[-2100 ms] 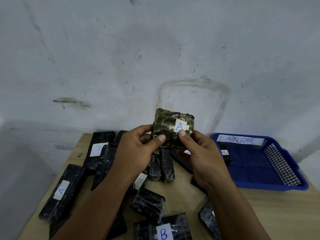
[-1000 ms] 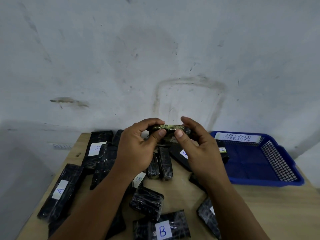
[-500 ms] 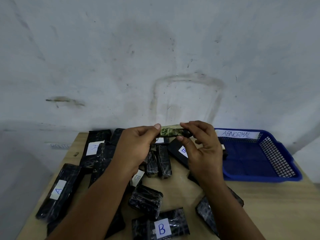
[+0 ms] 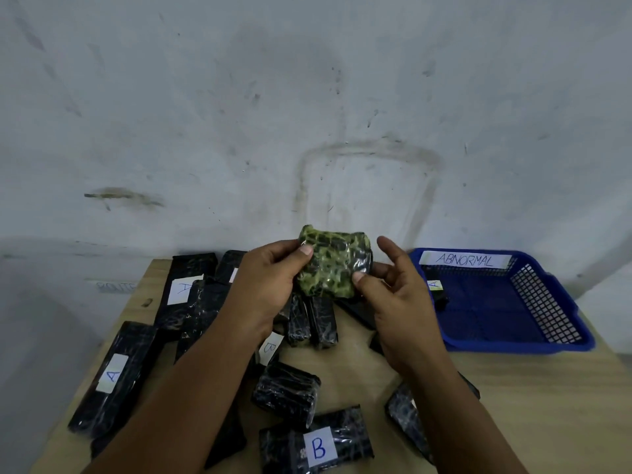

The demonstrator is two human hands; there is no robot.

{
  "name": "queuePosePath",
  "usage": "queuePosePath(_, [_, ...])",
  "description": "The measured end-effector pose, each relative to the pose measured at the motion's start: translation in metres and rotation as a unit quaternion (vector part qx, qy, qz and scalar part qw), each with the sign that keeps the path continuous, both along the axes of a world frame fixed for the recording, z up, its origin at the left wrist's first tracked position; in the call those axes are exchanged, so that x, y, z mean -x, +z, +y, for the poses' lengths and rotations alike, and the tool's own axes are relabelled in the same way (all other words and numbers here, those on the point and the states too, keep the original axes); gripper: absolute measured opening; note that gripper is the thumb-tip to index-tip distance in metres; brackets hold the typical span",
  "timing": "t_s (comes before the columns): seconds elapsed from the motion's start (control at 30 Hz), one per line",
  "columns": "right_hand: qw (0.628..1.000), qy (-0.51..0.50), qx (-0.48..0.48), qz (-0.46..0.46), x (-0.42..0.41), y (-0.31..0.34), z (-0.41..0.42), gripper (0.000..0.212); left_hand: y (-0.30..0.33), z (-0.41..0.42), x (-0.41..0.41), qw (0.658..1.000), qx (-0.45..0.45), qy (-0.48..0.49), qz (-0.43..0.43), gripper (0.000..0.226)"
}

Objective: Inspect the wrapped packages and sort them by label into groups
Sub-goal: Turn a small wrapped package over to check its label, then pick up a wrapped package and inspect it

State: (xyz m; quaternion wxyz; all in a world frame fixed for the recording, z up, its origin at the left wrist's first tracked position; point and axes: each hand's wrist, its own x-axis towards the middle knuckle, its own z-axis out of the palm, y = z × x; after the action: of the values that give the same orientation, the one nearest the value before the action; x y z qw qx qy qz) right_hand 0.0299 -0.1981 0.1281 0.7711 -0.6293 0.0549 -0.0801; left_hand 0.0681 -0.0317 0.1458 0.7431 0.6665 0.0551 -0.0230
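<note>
Fingers (image 4: 305,250) of the left hand (image 4: 265,285) are pinching the greenish wrapped package (image 4: 333,260), holding it up above the desk's (image 4: 547,405) far edge; no label is showing on the face turned toward the camera. The right hand (image 4: 398,302) is hovering spread beside it, its thumb touching the lower edge. Sorting looks barely begun: one A package (image 4: 436,290) is lying in the blue ABNORMAL basket (image 4: 513,345) at the far right corner, some A packages (image 4: 113,374) are gathering along the left edge, while a B package (image 4: 318,443) and unsorted ones are cluttering the middle.
</note>
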Motion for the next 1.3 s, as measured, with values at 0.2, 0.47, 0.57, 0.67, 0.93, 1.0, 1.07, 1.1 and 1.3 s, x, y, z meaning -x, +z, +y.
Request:
queuePosePath(0.2, [0.999,0.002,0.048,0.012,-0.001,-0.018,-0.016,0.016,-0.019,-0.004,0.003,0.995,-0.064,-0.067,-0.040,0.026])
queuePosePath(0.47, [0.984,0.095,0.123,0.088,0.014,-0.030,-0.058,0.040,-0.044,-0.020,-0.005,0.959,-0.205,-0.105,-0.168,0.039])
queuePosePath(0.57, [0.970,0.169,0.104,0.142,0.012,-0.034,-0.084,0.046,-0.061,-0.029,-0.007,0.936,-0.232,-0.148,-0.220,0.037])
queuePosePath(0.67, [0.961,0.220,0.081,0.146,0.010,-0.038,-0.100,0.036,-0.071,-0.042,-0.009,0.933,-0.227,-0.174,-0.220,0.037])
queuePosePath(0.93, [0.954,0.026,0.216,0.206,0.000,-0.078,-0.123,0.049,-0.118,-0.085,-0.024,0.949,-0.241,-0.179,-0.090,0.050])
queuePosePath(1.0, [0.936,-0.040,0.273,0.220,-0.005,-0.090,-0.137,0.050,-0.140,-0.095,-0.027,0.931,-0.310,-0.181,-0.063,0.044])
queuePosePath(1.07, [0.909,-0.097,0.330,0.236,-0.013,-0.100,-0.158,0.047,-0.159,-0.106,-0.026,0.917,-0.343,-0.200,-0.040,0.041])
queuePosePath(1.1, [0.891,-0.114,0.364,0.247,-0.018,-0.107,-0.171,0.049,-0.167,-0.111,-0.025,0.912,-0.352,-0.208,-0.028,0.040])
queuePosePath(1.3, [0.750,-0.035,0.539,0.381,-0.059,-0.139,-0.231,0.053,-0.212,-0.139,-0.023,0.889,-0.405,-0.211,0.013,0.035])
